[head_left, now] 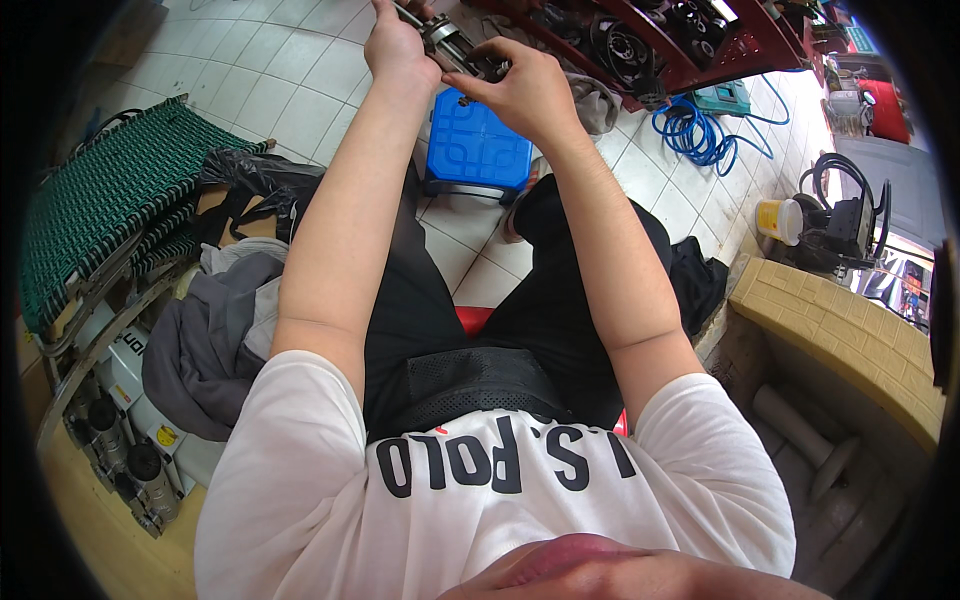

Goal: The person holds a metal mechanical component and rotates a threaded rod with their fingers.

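A long grey metal part point(452, 45), like a shaft with a collar, is held out in front of me at the top of the view. My left hand point(395, 45) is wrapped around its far end. My right hand point(525, 90) grips the nearer end from above, fingers pinched on the dark fitting there. Both forearms reach up from my lap. Below the hands a blue plastic stool point(478, 145) stands on the white tiled floor point(260, 75). I sit on a red seat point(475, 318), mostly hidden by my black shorts.
A green woven folding cot point(95, 205) leans at the left beside grey cloth point(205, 340) and a black bag. A red rack of machine parts point(690, 45) is at the top right, a coiled blue hose point(695, 130) below it, and a yellow brick ledge point(830, 325) at the right.
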A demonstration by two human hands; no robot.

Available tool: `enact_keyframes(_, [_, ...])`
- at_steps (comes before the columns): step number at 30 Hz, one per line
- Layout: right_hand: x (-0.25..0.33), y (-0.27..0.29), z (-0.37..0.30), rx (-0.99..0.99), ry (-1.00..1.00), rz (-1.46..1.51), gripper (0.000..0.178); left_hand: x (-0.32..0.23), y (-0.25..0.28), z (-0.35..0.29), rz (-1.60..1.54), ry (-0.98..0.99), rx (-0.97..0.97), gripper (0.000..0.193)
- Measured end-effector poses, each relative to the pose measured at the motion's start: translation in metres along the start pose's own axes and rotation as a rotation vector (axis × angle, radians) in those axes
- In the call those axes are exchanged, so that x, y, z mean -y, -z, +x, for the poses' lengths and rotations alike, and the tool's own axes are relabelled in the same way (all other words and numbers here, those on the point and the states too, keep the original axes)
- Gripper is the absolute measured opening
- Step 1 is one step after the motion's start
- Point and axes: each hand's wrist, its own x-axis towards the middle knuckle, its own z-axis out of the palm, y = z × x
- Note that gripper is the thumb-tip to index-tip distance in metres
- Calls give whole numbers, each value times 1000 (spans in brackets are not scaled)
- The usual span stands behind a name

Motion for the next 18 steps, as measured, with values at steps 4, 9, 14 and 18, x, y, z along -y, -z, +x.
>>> enact_keyframes(4, [0,-1,1,3,-8,7,48,-4,-3,-5,97,29,4,37])
enact_keyframes(9, [2,-1,1,2,4,10,49,-4,4,4,84,-20,44,36])
enact_keyframes(14, [0,-1,1,-1,7,0,50,1,4,5,31,-4,-2,37])
enact_keyframes(18, [0,0,1,3,5,-5,51,-1,2,3,13,34,-2,39])
